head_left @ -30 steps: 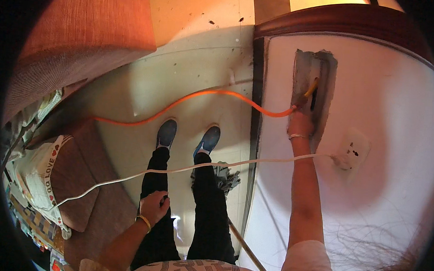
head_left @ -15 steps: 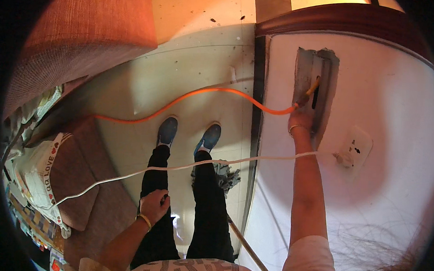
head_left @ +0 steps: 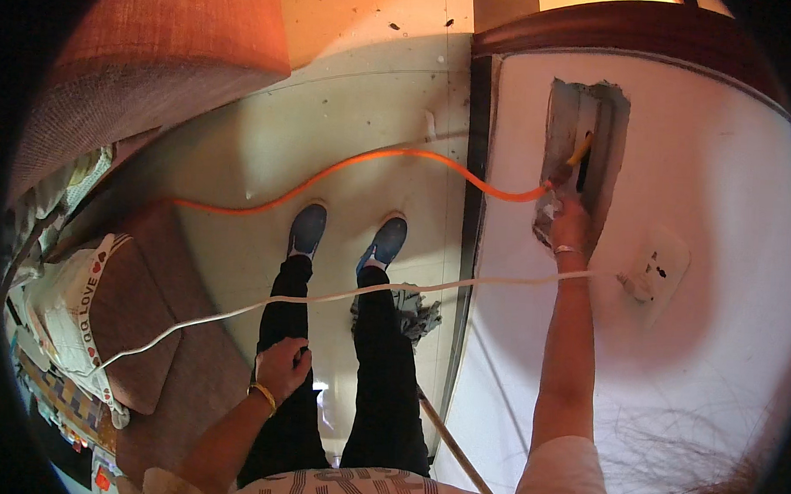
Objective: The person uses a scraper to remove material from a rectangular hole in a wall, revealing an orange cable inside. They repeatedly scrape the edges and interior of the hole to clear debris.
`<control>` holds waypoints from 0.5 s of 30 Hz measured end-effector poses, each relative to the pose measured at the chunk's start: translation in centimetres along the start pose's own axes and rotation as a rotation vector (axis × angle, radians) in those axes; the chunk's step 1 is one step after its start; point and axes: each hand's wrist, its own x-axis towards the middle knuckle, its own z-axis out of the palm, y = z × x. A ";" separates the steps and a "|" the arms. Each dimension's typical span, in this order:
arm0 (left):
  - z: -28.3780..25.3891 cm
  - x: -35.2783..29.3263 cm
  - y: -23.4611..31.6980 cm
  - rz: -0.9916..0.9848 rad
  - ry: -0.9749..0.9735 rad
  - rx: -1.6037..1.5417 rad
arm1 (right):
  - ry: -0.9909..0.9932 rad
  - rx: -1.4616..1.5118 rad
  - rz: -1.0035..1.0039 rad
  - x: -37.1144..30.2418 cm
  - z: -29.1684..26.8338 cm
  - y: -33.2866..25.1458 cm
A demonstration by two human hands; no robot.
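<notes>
My right hand [head_left: 571, 225] reaches into a rough rectangular recess [head_left: 611, 124] cut in the white wall. Its fingers are curled at the recess's lower left side, around or against a pale crumpled bit I cannot make out. Just above the hand, an orange hose [head_left: 407, 152] meets a brownish joint. From there a yellow length [head_left: 580, 149] runs up to a dark slot in the recess. Low in front of my left thigh, my left hand [head_left: 281, 368] is closed in a fist; a small dark spot shows in it, and I cannot tell what that is.
A white cord [head_left: 368, 290] crosses under my right forearm to a plug in a wall socket [head_left: 663, 267]. A grey rag [head_left: 415, 316] and a stick [head_left: 449, 445] are by my feet. At left stand a brown sofa [head_left: 192, 327] and a cushion [head_left: 67, 301].
My right hand has shifted down off the hose joint to the recess's lower part, where a pale crumpled bit now shows. The left fist stays nearly still.
</notes>
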 end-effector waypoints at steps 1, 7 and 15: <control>0.1 -0.1 0.0 0.009 0.009 0.011 | -0.054 -0.091 0.024 -0.2 -0.4 -0.3; 0.2 0.0 -0.1 0.098 0.055 0.006 | -0.129 -0.406 0.071 0.5 1.9 -0.6; 0.1 0.1 0.0 0.024 0.022 0.000 | -0.207 -0.380 0.089 2.3 2.4 -1.5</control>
